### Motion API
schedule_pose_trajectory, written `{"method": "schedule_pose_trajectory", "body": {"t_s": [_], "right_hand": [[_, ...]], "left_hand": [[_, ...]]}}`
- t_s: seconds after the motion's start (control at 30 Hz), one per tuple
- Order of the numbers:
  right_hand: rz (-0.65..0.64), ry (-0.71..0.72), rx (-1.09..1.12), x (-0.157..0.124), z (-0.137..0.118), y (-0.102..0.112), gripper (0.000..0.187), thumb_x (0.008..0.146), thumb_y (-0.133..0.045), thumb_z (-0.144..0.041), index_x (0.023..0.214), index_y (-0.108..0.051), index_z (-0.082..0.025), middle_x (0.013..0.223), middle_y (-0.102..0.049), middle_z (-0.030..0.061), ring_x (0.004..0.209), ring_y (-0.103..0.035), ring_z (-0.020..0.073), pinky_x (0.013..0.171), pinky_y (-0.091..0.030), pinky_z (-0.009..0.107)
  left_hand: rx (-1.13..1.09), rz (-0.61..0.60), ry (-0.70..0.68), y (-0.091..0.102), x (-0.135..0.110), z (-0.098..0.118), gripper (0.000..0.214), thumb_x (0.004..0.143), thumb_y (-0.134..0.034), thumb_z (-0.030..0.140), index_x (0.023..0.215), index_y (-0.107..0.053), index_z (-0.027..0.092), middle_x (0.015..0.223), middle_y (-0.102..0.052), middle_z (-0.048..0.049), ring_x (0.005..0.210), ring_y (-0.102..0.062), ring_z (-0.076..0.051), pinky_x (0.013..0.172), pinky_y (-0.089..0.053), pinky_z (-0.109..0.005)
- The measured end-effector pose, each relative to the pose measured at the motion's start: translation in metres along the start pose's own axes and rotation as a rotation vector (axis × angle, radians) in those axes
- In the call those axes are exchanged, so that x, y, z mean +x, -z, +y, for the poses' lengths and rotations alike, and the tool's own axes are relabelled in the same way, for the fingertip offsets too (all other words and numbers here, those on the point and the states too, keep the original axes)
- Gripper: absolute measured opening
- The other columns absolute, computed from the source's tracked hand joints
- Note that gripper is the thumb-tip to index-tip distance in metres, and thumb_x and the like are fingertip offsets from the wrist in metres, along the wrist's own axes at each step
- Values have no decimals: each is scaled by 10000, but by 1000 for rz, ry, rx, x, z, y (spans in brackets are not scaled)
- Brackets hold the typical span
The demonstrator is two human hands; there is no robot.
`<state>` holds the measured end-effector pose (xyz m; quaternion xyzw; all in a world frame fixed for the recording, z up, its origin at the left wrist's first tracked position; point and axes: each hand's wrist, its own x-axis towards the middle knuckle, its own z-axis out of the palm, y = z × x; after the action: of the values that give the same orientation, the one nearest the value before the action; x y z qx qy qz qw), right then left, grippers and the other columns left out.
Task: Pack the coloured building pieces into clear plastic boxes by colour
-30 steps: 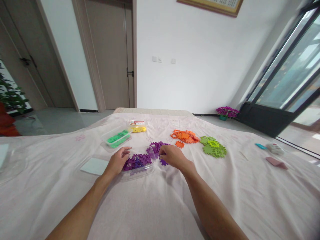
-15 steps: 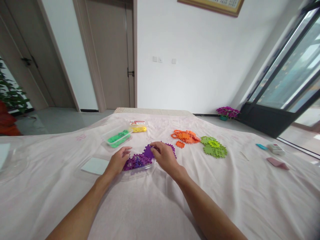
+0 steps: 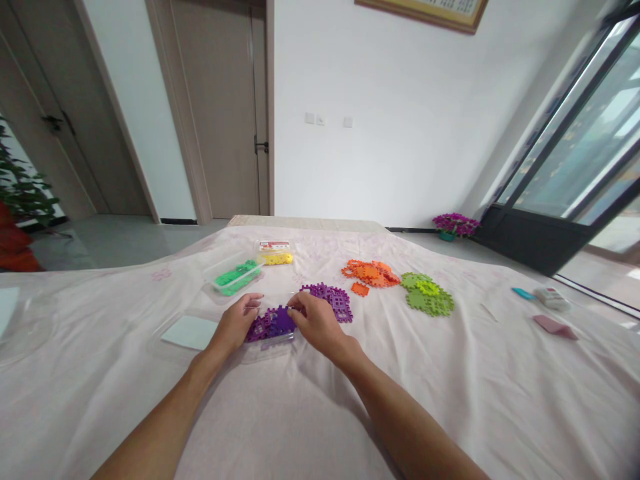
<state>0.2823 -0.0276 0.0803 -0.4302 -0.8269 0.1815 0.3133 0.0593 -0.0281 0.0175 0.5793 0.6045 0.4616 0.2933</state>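
Note:
A clear plastic box (image 3: 273,348) lies on the pink cloth, filled with purple puzzle pieces (image 3: 267,325). My left hand (image 3: 233,323) curls over the box's left rim and steadies it. My right hand (image 3: 314,321) rests on the box's right end, its fingers pinched on a purple piece among the ones inside. More loose purple pieces (image 3: 333,298) lie on the cloth just right of the box.
A clear box of green pieces (image 3: 235,276) and one of yellow pieces (image 3: 276,254) stand farther back. Orange pieces (image 3: 371,273) and light-green pieces (image 3: 429,294) lie in heaps at right. The box lid with a pale card (image 3: 189,331) is at left; small items (image 3: 547,297) at far right.
My right hand picked a purple piece off the cloth beside the box and carried it left and down into the box. My left hand stayed on the rim.

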Motion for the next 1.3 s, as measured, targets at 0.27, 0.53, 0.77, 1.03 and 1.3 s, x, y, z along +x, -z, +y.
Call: {"method": "schedule_pose_trajectory", "body": {"t_s": [0.27, 0.53, 0.77, 1.03, 1.3], "right_hand": [[-98, 32, -29, 6, -5, -17, 156, 868, -601, -183, 975, -707, -220, 942, -743, 10, 848, -655, 147, 723, -420, 220], [-179, 60, -110, 22, -8, -31, 199, 854, -581, -189, 976, -735, -221, 956, -758, 28, 888, -677, 168, 747, -429, 233], [-194, 115, -140, 36, -12, -44, 283, 844, -572, -175, 1071, -736, -217, 1077, -740, 67, 983, -666, 188, 828, -439, 250], [-286, 123, -185, 38, -10, -44, 269, 813, -607, -166, 1047, -736, -202, 1004, -746, 60, 926, -667, 193, 783, -435, 253], [-101, 162, -44, 34, -7, -47, 263, 877, -587, -184, 1108, -711, -210, 1073, -699, 75, 963, -645, 174, 849, -459, 256]], "left_hand": [[-36, 7, -6, 0, 1, -2, 446, 776, -553, 351, 1174, -648, 175, 1096, -725, -115, 1046, -675, -272, 943, -496, -408], [-22, -13, 13, 1, 2, -3, 448, 821, -556, 405, 1200, -639, 179, 1124, -726, -118, 1050, -677, -266, 924, -493, -377], [-10, 13, -4, 2, 0, 1, 440, 877, -472, 466, 1160, -667, 191, 1068, -746, -80, 997, -681, -253, 935, -480, -373], [-36, 22, -48, 2, -2, 0, 509, 931, -359, 517, 1164, -663, 182, 1099, -729, -90, 1036, -668, -250, 952, -471, -371], [-66, -5, -24, 1, 3, -7, 433, 821, -581, 440, 1165, -643, 185, 1105, -732, -87, 1014, -680, -258, 948, -489, -390]]}}
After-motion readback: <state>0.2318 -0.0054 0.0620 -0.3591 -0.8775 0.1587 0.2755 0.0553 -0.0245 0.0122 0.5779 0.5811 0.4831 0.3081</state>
